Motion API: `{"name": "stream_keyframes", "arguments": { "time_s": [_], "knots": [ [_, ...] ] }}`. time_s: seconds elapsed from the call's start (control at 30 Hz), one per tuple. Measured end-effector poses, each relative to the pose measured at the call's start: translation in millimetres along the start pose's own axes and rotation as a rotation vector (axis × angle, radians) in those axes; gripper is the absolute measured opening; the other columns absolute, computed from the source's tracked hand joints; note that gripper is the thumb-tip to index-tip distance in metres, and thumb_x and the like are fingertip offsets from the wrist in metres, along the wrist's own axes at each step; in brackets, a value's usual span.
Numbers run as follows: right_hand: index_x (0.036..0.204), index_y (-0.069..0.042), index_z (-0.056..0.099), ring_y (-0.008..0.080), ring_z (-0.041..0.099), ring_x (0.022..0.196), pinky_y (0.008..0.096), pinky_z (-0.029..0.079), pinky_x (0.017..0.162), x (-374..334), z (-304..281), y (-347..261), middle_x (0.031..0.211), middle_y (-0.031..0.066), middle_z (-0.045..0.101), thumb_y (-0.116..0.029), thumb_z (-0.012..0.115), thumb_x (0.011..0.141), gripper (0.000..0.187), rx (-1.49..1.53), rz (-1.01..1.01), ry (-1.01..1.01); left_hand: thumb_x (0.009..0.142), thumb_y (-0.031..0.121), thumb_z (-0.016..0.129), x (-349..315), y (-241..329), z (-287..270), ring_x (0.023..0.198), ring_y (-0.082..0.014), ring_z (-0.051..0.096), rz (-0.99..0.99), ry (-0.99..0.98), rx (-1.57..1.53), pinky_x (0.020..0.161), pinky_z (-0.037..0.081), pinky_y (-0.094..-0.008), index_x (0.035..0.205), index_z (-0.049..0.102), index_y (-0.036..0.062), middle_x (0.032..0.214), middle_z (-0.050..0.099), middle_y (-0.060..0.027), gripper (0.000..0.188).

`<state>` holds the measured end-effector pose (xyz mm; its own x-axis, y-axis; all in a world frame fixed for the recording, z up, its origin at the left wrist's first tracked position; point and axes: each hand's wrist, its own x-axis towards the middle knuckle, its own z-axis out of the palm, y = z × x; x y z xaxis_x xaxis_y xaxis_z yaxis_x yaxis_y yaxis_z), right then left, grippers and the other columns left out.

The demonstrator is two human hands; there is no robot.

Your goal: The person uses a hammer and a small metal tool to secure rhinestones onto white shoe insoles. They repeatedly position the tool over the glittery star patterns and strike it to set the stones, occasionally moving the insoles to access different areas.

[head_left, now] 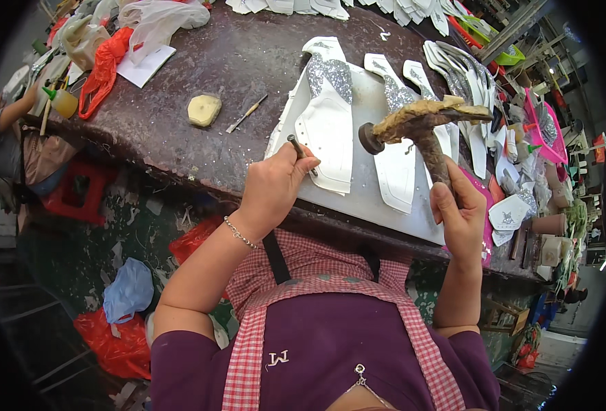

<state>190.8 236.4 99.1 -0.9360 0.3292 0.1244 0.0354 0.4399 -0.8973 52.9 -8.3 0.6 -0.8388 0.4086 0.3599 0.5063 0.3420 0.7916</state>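
Head view: my left hand [272, 185] has its thumb and fingers clamped on a slim metal punch [293, 142], and my right hand [462, 216] is closed round the handle of a hammer [433, 154] with a tan-wrapped head, raised over the right part of the pale board [364, 185]. The nearest white piece [323, 130], with its silver glitter band, lies flat at the left of that board, on the near edge of the tabletop [173, 130], and the punch leans over its near left part; I cannot tell whether the tip touches it. I judge the step in hand to be setting the punch for a blow; the next move seems to call for standing it upright on its spot, holding it firm and bringing the hammer down squarely, clear of my fingers. Counting up, I have one punch, one hammer, one board and three white pieces spread on it; the overlapping stack [477, 85] to the right is too crowded to count. Farther left lie one yellowish block [204, 110] and one slim wooden-handled tool [248, 112], just apart from each other.
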Motion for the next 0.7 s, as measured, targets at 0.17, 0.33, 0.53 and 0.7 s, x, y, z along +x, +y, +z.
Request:
{"name": "stream_keyframes", "arguments": {
  "time_s": [0.17, 0.33, 0.53, 0.7],
  "knots": [
    [0.135, 0.004, 0.056, 0.0033, 0.046, 0.061, 0.0195, 0.034, 0.052, 1.0, 6.1, 6.3, 0.074, -0.002, 0.056, -0.012, 0.063, 0.097, 0.042, 0.061, 0.0, -0.008, 0.092, 0.019, 0.067, -0.2, 3.5, 0.4, 0.072, -0.0282, 0.071, 0.009, -0.018, 0.051, 0.062, 0.054, -0.0341, 0.094, 0.065, 0.002, 0.08, 0.07, -0.0151, 0.017],
    [0.143, 0.004, 0.043, 0.0063, 0.043, 0.051, 0.0212, 0.036, 0.044, 9.1, -6.5, -25.3, 0.07, 0.0054, 0.057, -0.021, 0.055, 0.101, 0.05, 0.373, -0.258, 0.07, 0.09, 0.015, 0.069, 4.6, 12.7, 1.5, 0.072, -0.0331, 0.067, 0.155, -0.029, 0.112, 0.061, 0.053, -0.0373, 0.088, 0.061, 0.002, 0.08, 0.067, -0.0147, 0.015],
    [0.14, -0.009, 0.049, 0.0133, 0.055, 0.057, 0.0252, 0.044, 0.051, 17.9, 4.6, -20.3, 0.086, 0.0113, 0.068, -0.014, 0.058, 0.097, 0.045, 0.199, -0.511, 0.007, 0.09, 0.013, 0.067, 8.4, 19.5, 1.3, 0.071, -0.0355, 0.065, 0.191, -0.077, 0.133, 0.06, 0.051, -0.0401, 0.084, 0.057, 0.002, 0.082, 0.065, -0.0154, 0.016],
    [0.127, -0.007, 0.065, 0.0094, 0.053, 0.061, 0.0249, 0.043, 0.059, 17.3, 1.5, -17.2, 0.078, 0.0037, 0.07, -0.006, 0.065, 0.09, 0.037, -0.459, -0.291, -0.017, 0.098, 0.015, 0.058, 1.4, 12.6, 1.1, 0.073, -0.0311, 0.069, 0.078, -0.107, 0.21, 0.061, 0.055, -0.0346, 0.089, 0.055, 0.0006, 0.084, 0.067, -0.0155, 0.018]
  ]
}}
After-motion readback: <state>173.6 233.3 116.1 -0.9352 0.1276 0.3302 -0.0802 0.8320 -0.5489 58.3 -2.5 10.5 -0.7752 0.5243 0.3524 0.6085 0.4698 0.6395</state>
